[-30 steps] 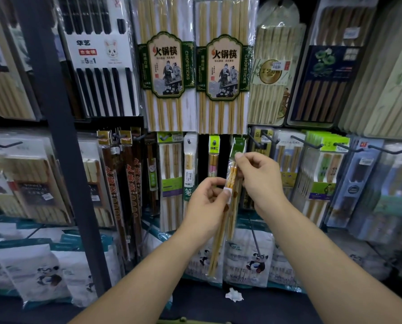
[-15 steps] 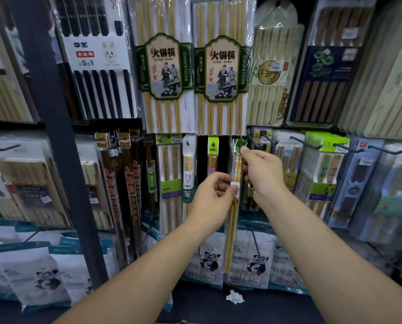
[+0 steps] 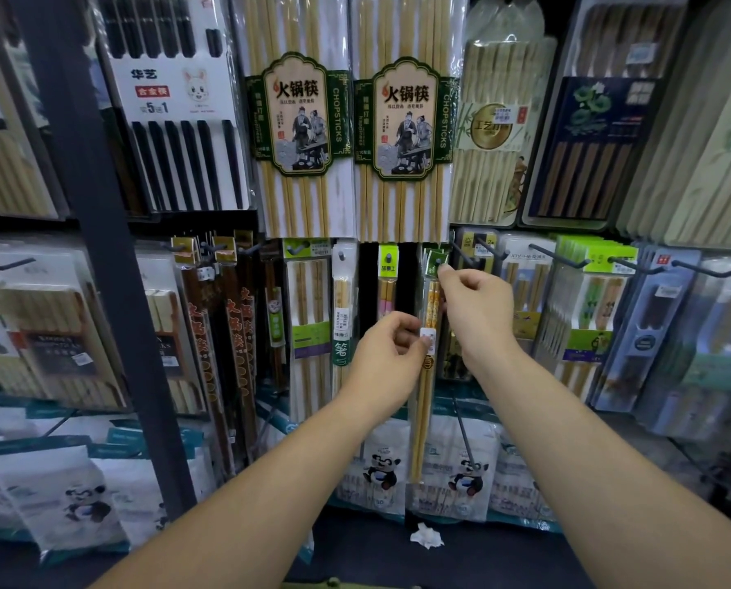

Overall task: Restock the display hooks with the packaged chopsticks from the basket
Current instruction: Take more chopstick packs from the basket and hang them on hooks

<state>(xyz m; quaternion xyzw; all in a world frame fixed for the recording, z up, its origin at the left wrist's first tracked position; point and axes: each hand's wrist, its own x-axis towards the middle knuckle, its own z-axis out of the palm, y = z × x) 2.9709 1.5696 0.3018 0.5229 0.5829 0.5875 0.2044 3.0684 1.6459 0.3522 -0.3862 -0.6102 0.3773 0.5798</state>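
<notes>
Both forearms reach forward and up to the rack. Right hand (image 3: 476,308): raised, fingertips pinch the green header of the chopstick pack (image 3: 422,410) at a hook (image 3: 439,261); cannot tell if the header is threaded on. Left hand (image 3: 391,354): lower, thumb and fingers pinch the pack mid-length at its white sticker. Pack hangs upright. Above: hot-pot chopstick packs (image 3: 300,121). Left: dark upright post (image 3: 87,206). Below: panda-printed bags (image 3: 380,465), crumpled white scrap (image 3: 426,536) on the dark shelf (image 3: 504,559).
</notes>
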